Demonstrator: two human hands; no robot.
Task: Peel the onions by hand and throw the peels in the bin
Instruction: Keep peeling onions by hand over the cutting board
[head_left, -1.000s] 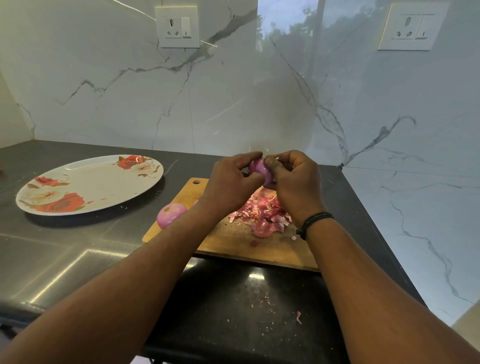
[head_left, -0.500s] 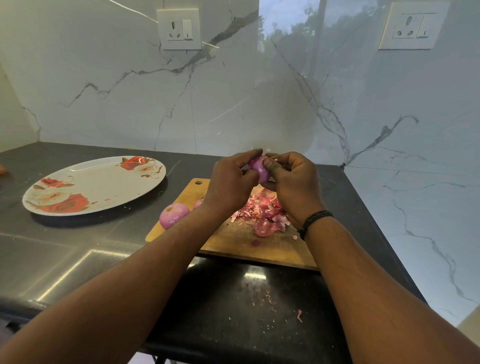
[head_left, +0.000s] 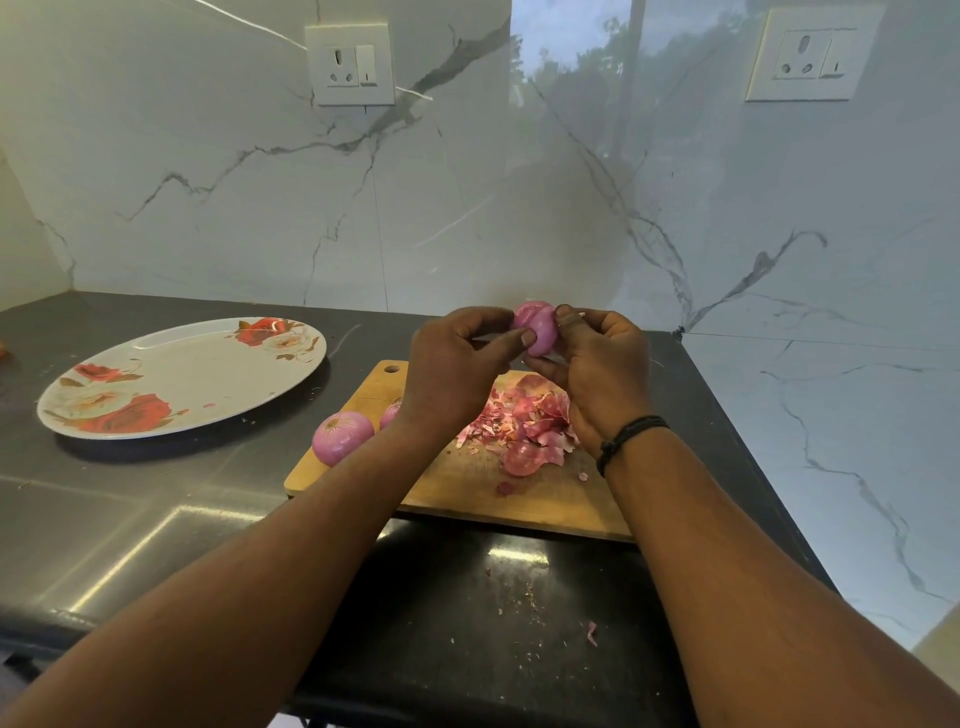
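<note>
Evidently small onion (head_left: 537, 327) held in air above far edge of cutting board (head_left: 519, 499), between both hands. Likely light, firm, slick once bared; loose papery skin tears easily, best nipped at a lifted edge. Left hand (head_left: 452, 374) curled round it, thumb on near face. Right hand (head_left: 597, 374) pinches from right, thumb tip at top. Peel heap (head_left: 524, 426) on board beneath; peeled onion (head_left: 342, 436) at left edge.

plate (head_left: 182, 376): on the counter's (head_left: 130, 519) left, near its back edge
cutting board (head_left: 462, 493): right of the plate
peels (head_left: 524, 426): on the board's right half
peeled onion (head_left: 342, 436): at the board's left edge
</note>
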